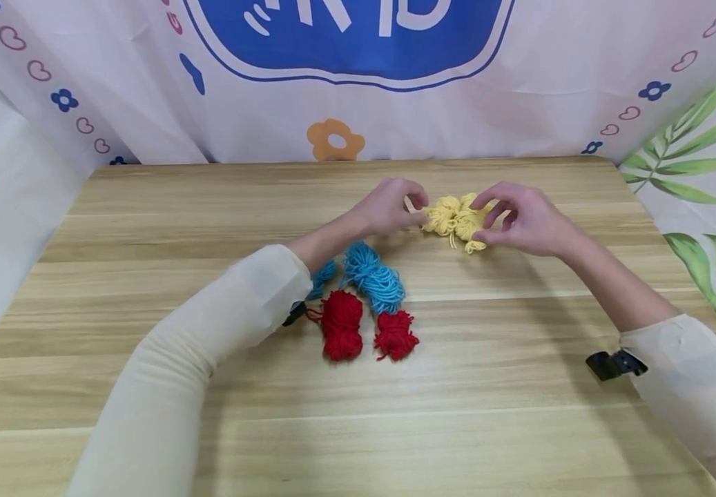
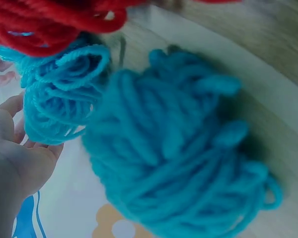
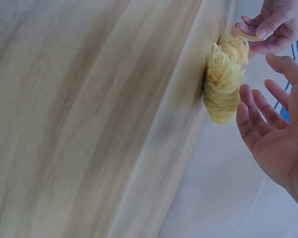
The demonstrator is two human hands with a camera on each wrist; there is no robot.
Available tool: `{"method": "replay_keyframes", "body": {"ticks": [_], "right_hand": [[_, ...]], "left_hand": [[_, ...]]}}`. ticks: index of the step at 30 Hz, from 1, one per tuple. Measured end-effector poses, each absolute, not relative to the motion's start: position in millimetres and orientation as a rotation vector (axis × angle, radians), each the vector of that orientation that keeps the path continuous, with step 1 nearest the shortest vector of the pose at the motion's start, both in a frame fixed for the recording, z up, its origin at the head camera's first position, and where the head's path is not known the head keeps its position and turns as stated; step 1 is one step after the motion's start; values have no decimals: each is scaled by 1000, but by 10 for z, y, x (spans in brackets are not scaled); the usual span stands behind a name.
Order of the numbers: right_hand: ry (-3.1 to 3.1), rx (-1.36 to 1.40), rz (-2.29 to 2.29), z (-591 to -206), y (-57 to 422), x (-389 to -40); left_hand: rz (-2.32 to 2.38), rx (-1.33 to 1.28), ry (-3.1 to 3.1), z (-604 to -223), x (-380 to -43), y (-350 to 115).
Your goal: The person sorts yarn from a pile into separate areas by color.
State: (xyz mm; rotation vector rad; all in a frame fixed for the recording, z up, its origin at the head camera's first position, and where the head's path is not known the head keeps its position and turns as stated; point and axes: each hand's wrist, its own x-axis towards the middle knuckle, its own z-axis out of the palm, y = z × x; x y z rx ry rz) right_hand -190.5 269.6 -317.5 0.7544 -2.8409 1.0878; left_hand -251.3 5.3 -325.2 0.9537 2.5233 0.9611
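Two small yellow yarn bundles lie side by side toward the back of the wooden table. My left hand is at their left end, its thumb and fingers apart and loosely bent. At the right end is my right hand, with spread, slightly bent fingers around that side of the yarn. In the right wrist view, a gap shows between the right palm and the yellow yarn. Blue yarn bundles lie nearer, beside my left forearm, which partly hides one. Close up, the left wrist view shows blue yarn.
Two red yarn bundles sit just in front of the blue ones. A printed white cloth hangs behind the table's back edge. Each sleeve carries a small black wrist mount.
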Motion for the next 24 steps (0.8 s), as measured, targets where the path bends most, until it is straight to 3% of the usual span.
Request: {"method": "replay_keyframes", "body": {"ticks": [24], "right_hand": [[-2799, 940, 1105, -3178, 2523, -1791]], "left_hand": [[994, 917, 2558, -3191, -2464, -225]]}}
